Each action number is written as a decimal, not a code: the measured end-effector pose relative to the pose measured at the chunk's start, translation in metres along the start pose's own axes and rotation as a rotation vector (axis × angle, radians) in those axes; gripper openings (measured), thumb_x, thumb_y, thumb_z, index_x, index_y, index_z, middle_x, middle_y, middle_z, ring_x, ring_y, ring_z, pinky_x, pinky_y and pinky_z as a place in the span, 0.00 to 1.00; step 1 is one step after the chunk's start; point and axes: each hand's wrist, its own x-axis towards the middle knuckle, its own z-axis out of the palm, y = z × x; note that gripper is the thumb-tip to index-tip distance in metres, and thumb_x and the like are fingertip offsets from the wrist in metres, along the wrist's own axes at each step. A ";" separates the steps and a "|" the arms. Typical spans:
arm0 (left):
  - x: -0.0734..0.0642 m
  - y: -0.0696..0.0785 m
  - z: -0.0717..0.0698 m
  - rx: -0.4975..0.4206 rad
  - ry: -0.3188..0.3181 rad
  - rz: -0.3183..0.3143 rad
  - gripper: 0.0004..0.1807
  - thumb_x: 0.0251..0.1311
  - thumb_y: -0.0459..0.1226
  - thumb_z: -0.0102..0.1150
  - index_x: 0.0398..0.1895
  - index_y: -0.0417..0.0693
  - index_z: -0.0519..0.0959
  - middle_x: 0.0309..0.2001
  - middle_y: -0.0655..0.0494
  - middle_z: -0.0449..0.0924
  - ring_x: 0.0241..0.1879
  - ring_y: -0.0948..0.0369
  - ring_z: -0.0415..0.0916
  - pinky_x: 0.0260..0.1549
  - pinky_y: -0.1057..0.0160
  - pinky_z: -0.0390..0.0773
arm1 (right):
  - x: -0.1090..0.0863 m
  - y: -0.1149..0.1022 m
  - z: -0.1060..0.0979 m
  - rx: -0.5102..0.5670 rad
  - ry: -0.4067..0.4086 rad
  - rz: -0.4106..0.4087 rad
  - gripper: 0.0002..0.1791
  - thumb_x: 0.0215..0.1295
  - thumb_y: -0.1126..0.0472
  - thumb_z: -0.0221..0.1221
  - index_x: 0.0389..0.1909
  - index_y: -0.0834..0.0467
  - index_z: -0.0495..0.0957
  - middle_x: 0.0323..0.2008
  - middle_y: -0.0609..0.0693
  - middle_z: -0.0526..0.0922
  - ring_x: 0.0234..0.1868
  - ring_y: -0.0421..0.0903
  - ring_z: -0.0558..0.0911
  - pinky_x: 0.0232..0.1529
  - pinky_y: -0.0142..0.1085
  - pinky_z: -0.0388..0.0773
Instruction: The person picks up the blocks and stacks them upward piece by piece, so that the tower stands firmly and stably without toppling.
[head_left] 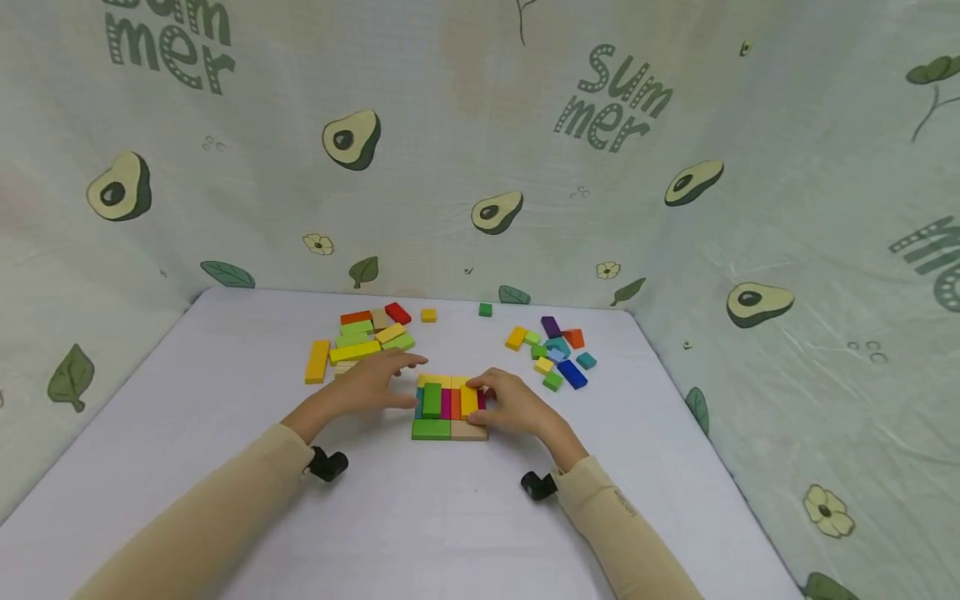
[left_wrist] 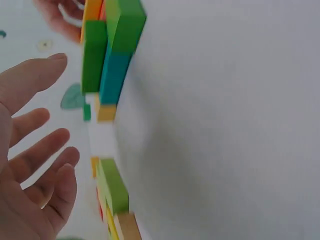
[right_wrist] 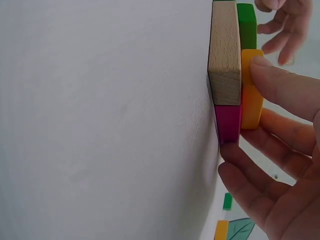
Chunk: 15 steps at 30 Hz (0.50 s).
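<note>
The likeliest upset, I'd judge, is a nudge to the lower layer: the right hand [head_left: 513, 402] pinches the amber block [head_left: 468, 401] between thumb and fingers, while its lower fingertips sit at the side of the magenta block [right_wrist: 229, 122] (whether they press it, I cannot tell). If those fingers push as the grip tightens or lets go, the row beneath could slide out of line, since nothing visible fastens it. The left hand [head_left: 367, 385] has its fingers spread and holds nothing; its thumb is just beside the left edge, so a careless sweep might knock the upper green block [head_left: 431, 401] or the teal block [head_left: 418, 403]. The amber block lies flat on the right part of the layer, its length running near to far, in the middle of the table [head_left: 337, 533]. It is a smooth, evenly coloured oblong with slightly softened edges, whereas the natural wood block [head_left: 469, 431] at the near right shows bare grain.
</note>
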 end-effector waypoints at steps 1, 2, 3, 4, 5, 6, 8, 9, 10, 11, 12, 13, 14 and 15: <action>-0.001 -0.005 -0.005 0.008 0.014 0.005 0.39 0.64 0.49 0.74 0.78 0.54 0.71 0.74 0.48 0.73 0.67 0.46 0.73 0.65 0.39 0.77 | 0.000 0.000 0.000 0.001 0.002 -0.001 0.31 0.68 0.50 0.73 0.69 0.54 0.79 0.58 0.50 0.81 0.55 0.49 0.79 0.62 0.45 0.81; -0.003 -0.011 -0.010 0.022 0.031 0.005 0.39 0.66 0.48 0.73 0.78 0.53 0.71 0.74 0.47 0.73 0.70 0.44 0.71 0.67 0.36 0.74 | -0.001 -0.001 0.000 0.002 0.004 0.000 0.31 0.68 0.50 0.73 0.69 0.54 0.79 0.58 0.50 0.81 0.55 0.49 0.79 0.62 0.46 0.81; -0.003 -0.018 -0.015 0.037 0.047 0.001 0.38 0.67 0.48 0.72 0.78 0.54 0.71 0.75 0.47 0.72 0.72 0.43 0.68 0.69 0.34 0.72 | -0.001 -0.002 0.000 0.004 0.006 0.002 0.31 0.68 0.50 0.73 0.68 0.54 0.79 0.58 0.50 0.81 0.55 0.49 0.79 0.62 0.46 0.81; -0.004 -0.025 -0.019 0.047 0.061 -0.005 0.37 0.68 0.48 0.71 0.78 0.54 0.71 0.75 0.46 0.71 0.74 0.41 0.65 0.70 0.33 0.68 | -0.002 -0.002 0.000 0.007 0.008 0.005 0.30 0.68 0.51 0.73 0.68 0.55 0.79 0.58 0.50 0.81 0.55 0.50 0.79 0.62 0.46 0.81; -0.005 -0.033 -0.023 0.057 0.076 -0.012 0.37 0.68 0.47 0.71 0.78 0.54 0.71 0.76 0.44 0.70 0.76 0.40 0.62 0.71 0.31 0.66 | -0.002 -0.002 0.000 0.009 0.008 0.007 0.30 0.68 0.51 0.73 0.68 0.54 0.79 0.58 0.50 0.81 0.55 0.50 0.79 0.62 0.46 0.81; -0.006 -0.042 -0.027 0.072 0.088 -0.015 0.37 0.69 0.47 0.70 0.79 0.54 0.70 0.76 0.43 0.69 0.77 0.39 0.61 0.71 0.29 0.65 | -0.002 -0.002 0.000 0.009 0.008 0.009 0.31 0.68 0.51 0.73 0.68 0.54 0.79 0.58 0.50 0.81 0.55 0.50 0.79 0.62 0.46 0.81; -0.008 -0.057 -0.034 0.082 0.100 -0.040 0.37 0.69 0.48 0.70 0.79 0.54 0.70 0.77 0.41 0.67 0.78 0.38 0.59 0.71 0.28 0.63 | -0.002 -0.002 -0.001 0.012 0.007 0.009 0.31 0.68 0.51 0.73 0.68 0.55 0.79 0.58 0.51 0.81 0.56 0.50 0.79 0.62 0.46 0.81; -0.010 -0.063 -0.037 0.081 0.100 -0.051 0.36 0.70 0.48 0.69 0.79 0.54 0.70 0.78 0.41 0.66 0.78 0.37 0.58 0.71 0.28 0.63 | -0.002 -0.002 -0.001 0.014 0.007 0.007 0.31 0.68 0.51 0.73 0.68 0.55 0.79 0.58 0.51 0.81 0.56 0.50 0.79 0.62 0.46 0.81; -0.012 -0.069 -0.041 0.078 0.099 -0.058 0.36 0.70 0.47 0.69 0.79 0.53 0.70 0.78 0.40 0.65 0.78 0.37 0.57 0.71 0.27 0.62 | -0.002 -0.002 0.000 0.015 0.007 0.006 0.31 0.68 0.51 0.73 0.68 0.55 0.79 0.58 0.51 0.81 0.56 0.50 0.79 0.62 0.46 0.81; -0.014 -0.075 -0.044 0.079 0.099 -0.064 0.36 0.71 0.47 0.68 0.79 0.53 0.69 0.78 0.39 0.64 0.78 0.36 0.57 0.71 0.27 0.62 | -0.001 -0.001 0.000 0.016 0.008 0.003 0.31 0.68 0.51 0.73 0.68 0.55 0.79 0.59 0.51 0.81 0.56 0.50 0.79 0.62 0.46 0.81; -0.016 -0.080 -0.047 0.074 0.098 -0.067 0.36 0.71 0.46 0.68 0.79 0.51 0.69 0.78 0.39 0.63 0.77 0.36 0.57 0.71 0.27 0.62 | -0.001 -0.001 0.000 0.015 0.008 0.001 0.31 0.68 0.51 0.73 0.68 0.55 0.79 0.59 0.51 0.81 0.56 0.50 0.79 0.62 0.46 0.81; -0.018 -0.085 -0.049 0.074 0.095 -0.076 0.36 0.71 0.45 0.68 0.79 0.51 0.69 0.79 0.39 0.63 0.78 0.36 0.57 0.71 0.27 0.62 | -0.001 -0.001 0.001 0.017 0.010 0.000 0.31 0.68 0.51 0.73 0.68 0.55 0.79 0.59 0.51 0.81 0.56 0.50 0.79 0.62 0.46 0.81; -0.020 -0.090 -0.051 0.074 0.092 -0.080 0.36 0.71 0.45 0.68 0.79 0.51 0.68 0.79 0.38 0.62 0.78 0.36 0.57 0.71 0.27 0.62 | 0.000 -0.001 0.001 0.016 0.011 -0.001 0.31 0.67 0.51 0.73 0.68 0.55 0.79 0.59 0.51 0.81 0.56 0.50 0.79 0.62 0.46 0.81; -0.022 -0.094 -0.053 0.074 0.086 -0.079 0.36 0.72 0.44 0.67 0.80 0.50 0.68 0.79 0.37 0.61 0.77 0.36 0.58 0.71 0.27 0.62 | 0.000 -0.001 0.001 0.016 0.012 0.000 0.31 0.67 0.51 0.73 0.68 0.55 0.79 0.59 0.50 0.81 0.56 0.49 0.79 0.62 0.46 0.82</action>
